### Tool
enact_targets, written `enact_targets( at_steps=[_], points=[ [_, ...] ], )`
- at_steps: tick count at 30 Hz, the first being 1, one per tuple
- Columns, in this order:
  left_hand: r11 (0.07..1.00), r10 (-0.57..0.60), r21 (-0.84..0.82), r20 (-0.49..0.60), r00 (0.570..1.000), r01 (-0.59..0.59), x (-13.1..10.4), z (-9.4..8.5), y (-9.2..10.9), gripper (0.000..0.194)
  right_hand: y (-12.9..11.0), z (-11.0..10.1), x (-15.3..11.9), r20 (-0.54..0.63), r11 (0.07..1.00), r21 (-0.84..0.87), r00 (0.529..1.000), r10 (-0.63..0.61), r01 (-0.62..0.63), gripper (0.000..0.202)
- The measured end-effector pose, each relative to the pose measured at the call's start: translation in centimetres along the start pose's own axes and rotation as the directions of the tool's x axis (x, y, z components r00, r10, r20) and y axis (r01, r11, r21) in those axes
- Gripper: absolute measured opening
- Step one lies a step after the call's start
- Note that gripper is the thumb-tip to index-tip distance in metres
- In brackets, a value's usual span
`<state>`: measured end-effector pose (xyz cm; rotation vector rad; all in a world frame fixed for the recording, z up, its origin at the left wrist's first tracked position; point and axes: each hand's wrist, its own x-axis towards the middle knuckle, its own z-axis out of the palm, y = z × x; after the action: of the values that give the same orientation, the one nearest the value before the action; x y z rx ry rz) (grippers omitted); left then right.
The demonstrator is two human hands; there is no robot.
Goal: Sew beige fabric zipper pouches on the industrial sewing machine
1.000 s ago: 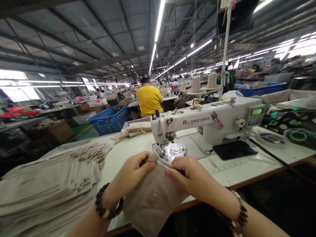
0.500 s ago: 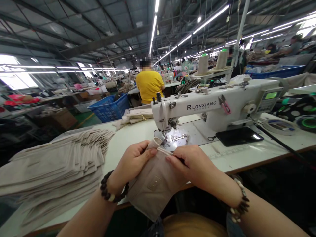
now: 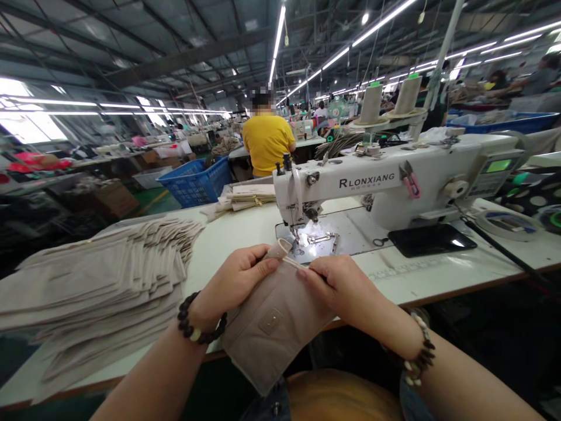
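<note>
A beige fabric piece (image 3: 274, 333) with a small rectangular patch hangs over the table's front edge. My left hand (image 3: 243, 275) pinches its upper left corner, where the cloth curls into a loop. On the upper right edge, the fingers of my right hand (image 3: 335, 283) are closed on the same piece. Just beyond the cloth is the lit needle area of a white sewing machine (image 3: 372, 181); the fabric's top lies near the presser foot without visibly being under it. A large stack of similar beige pieces (image 3: 100, 280) spreads over the table at the left.
Behind the machine head lies a tied beige bundle (image 3: 249, 196). A black phone (image 3: 432, 241), small scissors (image 3: 380, 241) and a tape roll (image 3: 506, 225) are at the right. Beyond the table are a blue crate (image 3: 197, 184) and a person in yellow (image 3: 267, 140).
The view has shifted slightly, so the machine appears further right. The fabric's lower part has swung a little to the left and its patch shows more squarely. Both hands keep their hold.
</note>
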<state>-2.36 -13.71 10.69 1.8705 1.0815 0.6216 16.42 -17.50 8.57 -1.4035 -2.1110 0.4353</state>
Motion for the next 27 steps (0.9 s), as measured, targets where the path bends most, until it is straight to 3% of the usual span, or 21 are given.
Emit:
enact_targets(
  at_steps=[5,11,14,17,21,24,27],
  points=[
    [1.000,-0.012,0.020,-0.012,1.000,0.012,0.4,0.1,-0.2,0.029,0.5,0.4,0.3,0.018,0.999,0.033,1.000,0.011,-0.012,0.036],
    [0.955,0.035,0.295,-0.090,0.995,-0.007,1.6,0.4,-0.5,0.029,0.9,1.2,0.9,0.034,0.998,0.058,0.999,0.023,-0.025,0.036],
    [0.903,0.046,0.428,-0.058,0.997,-0.017,2.3,0.0,-0.8,0.030,1.6,1.8,1.2,0.028,0.991,0.134,0.999,0.022,-0.026,0.035],
    [0.837,0.025,0.547,-0.013,1.000,-0.014,3.4,-1.0,-1.3,0.031,2.8,2.9,1.3,0.070,0.941,0.320,0.993,0.095,-0.113,0.020],
    [0.732,-0.053,0.678,0.146,0.988,-0.061,6.0,-1.4,-2.8,0.029,3.9,5.4,1.4,0.164,0.848,0.481,0.973,0.164,-0.224,0.015],
    [0.694,-0.092,0.709,0.264,0.960,-0.129,8.3,-0.5,-4.5,0.024,3.5,7.0,1.5,0.196,0.915,0.341,0.968,0.157,-0.217,0.005],
    [0.710,-0.095,0.683,0.335,0.937,-0.172,10.1,0.6,-5.9,0.020,3.1,6.6,1.5,0.290,0.978,0.046,0.939,0.183,-0.205,0.007]
  ],
)
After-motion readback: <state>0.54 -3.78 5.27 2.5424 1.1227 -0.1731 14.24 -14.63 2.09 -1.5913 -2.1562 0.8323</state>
